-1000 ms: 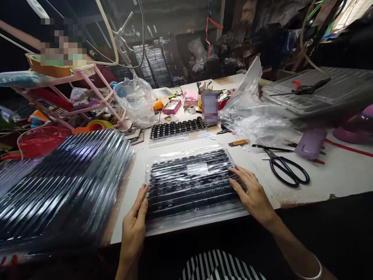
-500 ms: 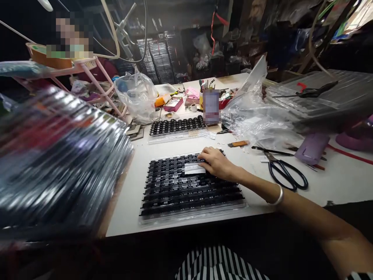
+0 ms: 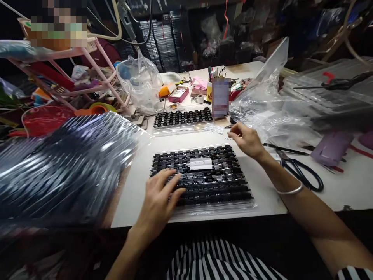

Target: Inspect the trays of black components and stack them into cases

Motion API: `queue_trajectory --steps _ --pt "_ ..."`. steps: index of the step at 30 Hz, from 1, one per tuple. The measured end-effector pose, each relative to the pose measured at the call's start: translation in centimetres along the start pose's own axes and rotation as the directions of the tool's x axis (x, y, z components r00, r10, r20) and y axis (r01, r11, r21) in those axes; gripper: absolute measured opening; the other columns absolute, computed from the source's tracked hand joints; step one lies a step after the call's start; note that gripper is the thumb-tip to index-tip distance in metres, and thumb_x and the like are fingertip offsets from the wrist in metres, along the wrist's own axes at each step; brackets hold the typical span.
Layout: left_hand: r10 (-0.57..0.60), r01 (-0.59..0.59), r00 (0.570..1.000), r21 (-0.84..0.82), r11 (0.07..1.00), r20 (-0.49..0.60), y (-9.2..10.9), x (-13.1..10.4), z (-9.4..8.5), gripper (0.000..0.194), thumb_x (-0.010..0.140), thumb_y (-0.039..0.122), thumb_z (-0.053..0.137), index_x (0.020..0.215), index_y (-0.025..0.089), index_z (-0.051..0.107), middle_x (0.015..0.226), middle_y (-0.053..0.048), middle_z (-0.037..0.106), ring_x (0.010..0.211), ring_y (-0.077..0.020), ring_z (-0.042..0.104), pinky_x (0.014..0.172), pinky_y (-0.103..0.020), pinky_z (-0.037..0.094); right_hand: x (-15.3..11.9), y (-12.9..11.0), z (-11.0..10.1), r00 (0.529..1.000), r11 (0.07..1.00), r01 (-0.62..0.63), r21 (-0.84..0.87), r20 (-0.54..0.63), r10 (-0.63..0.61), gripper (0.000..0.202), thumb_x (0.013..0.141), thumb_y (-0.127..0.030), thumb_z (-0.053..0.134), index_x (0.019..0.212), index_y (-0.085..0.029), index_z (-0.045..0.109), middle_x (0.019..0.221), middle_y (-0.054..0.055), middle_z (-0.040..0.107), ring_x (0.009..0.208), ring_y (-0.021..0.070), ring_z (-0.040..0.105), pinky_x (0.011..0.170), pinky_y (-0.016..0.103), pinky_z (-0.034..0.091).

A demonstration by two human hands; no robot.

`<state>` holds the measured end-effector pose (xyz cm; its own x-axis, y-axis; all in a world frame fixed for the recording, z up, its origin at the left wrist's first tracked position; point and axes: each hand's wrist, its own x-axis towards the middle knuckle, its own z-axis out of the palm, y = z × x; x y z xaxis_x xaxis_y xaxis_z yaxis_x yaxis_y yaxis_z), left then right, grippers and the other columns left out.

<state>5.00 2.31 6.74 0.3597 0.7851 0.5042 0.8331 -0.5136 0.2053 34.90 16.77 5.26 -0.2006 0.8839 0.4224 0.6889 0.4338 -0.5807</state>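
Observation:
A clear plastic tray (image 3: 210, 210) filled with rows of small black parts lies on the white table in front of me. On its rows rests a small white paper slip (image 3: 201, 163) with faint writing. My left hand (image 3: 159, 194) is over the tray's left front part, fingers spread and apart. Just beyond the tray's far right corner is my right hand (image 3: 247, 140), its fingers curled together near the tabletop. Whatever those fingers may hold is hidden. Black-handled scissors (image 3: 303, 171) lie to the right of my right forearm.
Stacked clear trays (image 3: 87, 155) lean at the left. A second tray of black parts (image 3: 183, 117) lies farther back, near a phone (image 3: 220, 98) propped upright. Crumpled plastic bags (image 3: 271, 116) and a purple object (image 3: 332, 147) are on the right. A pink rack (image 3: 99, 54) stands back left.
My left hand has come into view over the tray. My right hand has left the paper slip and moved right and away from me. The slip stays on the parts.

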Motion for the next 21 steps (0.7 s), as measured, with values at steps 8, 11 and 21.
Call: queue_trajectory --steps 8,11,21 --pt "-0.276 0.370 0.926 0.474 0.799 -0.257 -2.2 -0.3 -2.9 0.056 0.084 0.041 0.059 0.135 0.024 0.046 0.145 -0.015 0.041 0.134 -0.0420 0.029 0.102 -0.068 0.018 -2.3 -2.5 3.0 0.949 0.980 0.200 -0.019 0.253 -0.189 0.001 0.084 -0.020 0.059 0.083 -0.019 0.059 0.089 0.006 0.062 0.086 0.0207 0.054 0.078 0.036 0.039" --pt "-0.380 0.401 0.910 0.575 0.714 -0.163 -4.3 -1.8 -5.6 0.060 0.083 0.052 0.053 0.136 0.026 0.044 0.149 -0.016 0.034 0.136 -0.0471 0.020 0.095 -0.076 0.015 -3.0 -3.3 4.3 0.925 0.966 0.254 -0.053 0.304 -0.227 0.004 0.086 -0.016 0.056 0.084 -0.018 0.059 0.090 0.007 0.060 0.087 0.0220 0.050 0.079 0.037 0.036" --pt "-0.321 0.250 0.947 0.579 0.776 0.021 -6.8 -2.9 -5.1 0.071 0.069 0.056 0.064 0.129 0.019 0.052 0.145 -0.026 0.035 0.135 -0.0515 0.015 0.092 -0.078 -0.006 -2.7 -3.2 3.4 0.958 0.960 0.257 -0.108 0.161 -0.238 0.013 0.089 -0.013 0.044 0.080 -0.018 0.053 0.084 0.007 0.061 0.080 0.0203 0.050 0.074 0.033 0.036"
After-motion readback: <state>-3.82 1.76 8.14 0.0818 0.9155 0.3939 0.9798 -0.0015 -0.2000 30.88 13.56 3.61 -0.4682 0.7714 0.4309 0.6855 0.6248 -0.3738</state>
